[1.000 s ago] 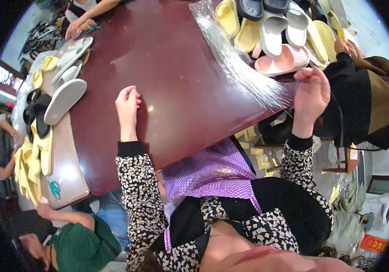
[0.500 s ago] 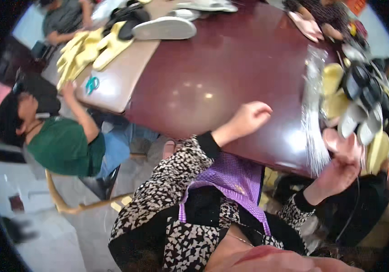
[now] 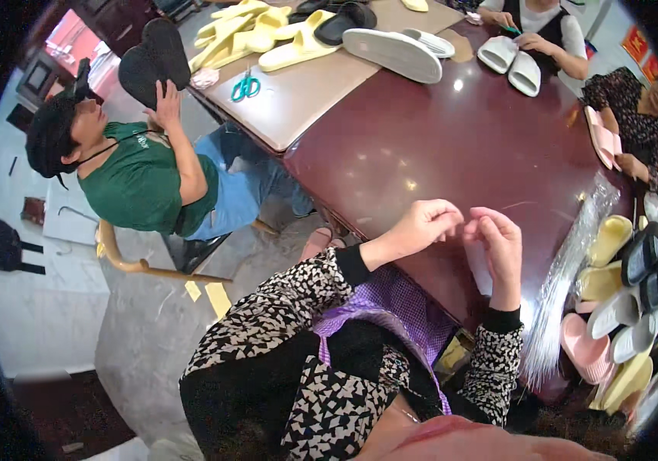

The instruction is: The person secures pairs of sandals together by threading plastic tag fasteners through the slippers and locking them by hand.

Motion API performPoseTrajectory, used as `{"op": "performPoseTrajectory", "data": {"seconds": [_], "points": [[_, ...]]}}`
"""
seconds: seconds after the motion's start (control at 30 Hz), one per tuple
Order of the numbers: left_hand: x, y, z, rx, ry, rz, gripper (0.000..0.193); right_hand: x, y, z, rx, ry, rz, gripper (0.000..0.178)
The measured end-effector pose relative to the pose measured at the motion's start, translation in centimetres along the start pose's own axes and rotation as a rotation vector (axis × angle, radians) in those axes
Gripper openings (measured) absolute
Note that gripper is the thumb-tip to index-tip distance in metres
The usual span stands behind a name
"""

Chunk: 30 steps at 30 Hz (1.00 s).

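Just above the near edge of a dark red table (image 3: 452, 146), my two hands face each other, nearly touching. My left hand (image 3: 419, 229) has its thumb and fingers pinched together. My right hand (image 3: 499, 247) is pinched as well, its fingertips beside the left ones. Whatever they hold, if anything, is too small to tell, though a faint thin line shows on the tabletop behind the right hand. To the right of that hand lies a long bundle of thin, clear strands (image 3: 563, 288) in clear plastic wrap.
Slippers in pink (image 3: 584, 349), yellow, white and black crowd the right edge. At the far left, yellow slippers (image 3: 298, 50) and teal-handled scissors (image 3: 245, 88) lie on a paler tabletop. A person in green (image 3: 133, 177) sits left, holding black soles (image 3: 156, 61); others handle slippers across the table.
My right hand has come from the slippers at right to meet my left hand, both now pinched. The view has shifted. The person in green now holds up the black soles.
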<state>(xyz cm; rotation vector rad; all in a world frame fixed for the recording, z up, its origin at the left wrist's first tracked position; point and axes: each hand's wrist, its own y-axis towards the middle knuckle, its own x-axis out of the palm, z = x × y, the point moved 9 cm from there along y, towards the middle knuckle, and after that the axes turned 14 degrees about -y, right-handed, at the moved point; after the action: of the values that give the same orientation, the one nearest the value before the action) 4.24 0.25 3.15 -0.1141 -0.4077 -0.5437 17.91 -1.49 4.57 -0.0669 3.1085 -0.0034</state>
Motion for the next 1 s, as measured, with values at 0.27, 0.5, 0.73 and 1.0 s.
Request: {"op": "performPoseTrajectory", "data": {"seconds": [0.27, 0.5, 0.73, 1.0], "points": [[-3.5, -0.9, -0.9, 0.035, 0.073, 0.104, 0.016, -1.1, 0.5, 3.1, 0.102, 0.238, 0.006, 0.021], [-4.9, -1.1, -1.7, 0.076, 0.117, 0.162, 0.017, -4.4, 0.6, 3.1, 0.031, 0.486, 0.23, 0.021], [-5.2, -1.4, -1.5, 0.041, -0.008, 0.133, 0.018, -7.5, 0.7, 4.1, -0.061, 0.578, 0.289, 0.017], [-6.0, -1.1, -1.7, 0.026, -0.229, 0.13, 0.017, -10.1, 0.7, 4.4, -0.027, 0.622, 0.45, 0.017]]}}
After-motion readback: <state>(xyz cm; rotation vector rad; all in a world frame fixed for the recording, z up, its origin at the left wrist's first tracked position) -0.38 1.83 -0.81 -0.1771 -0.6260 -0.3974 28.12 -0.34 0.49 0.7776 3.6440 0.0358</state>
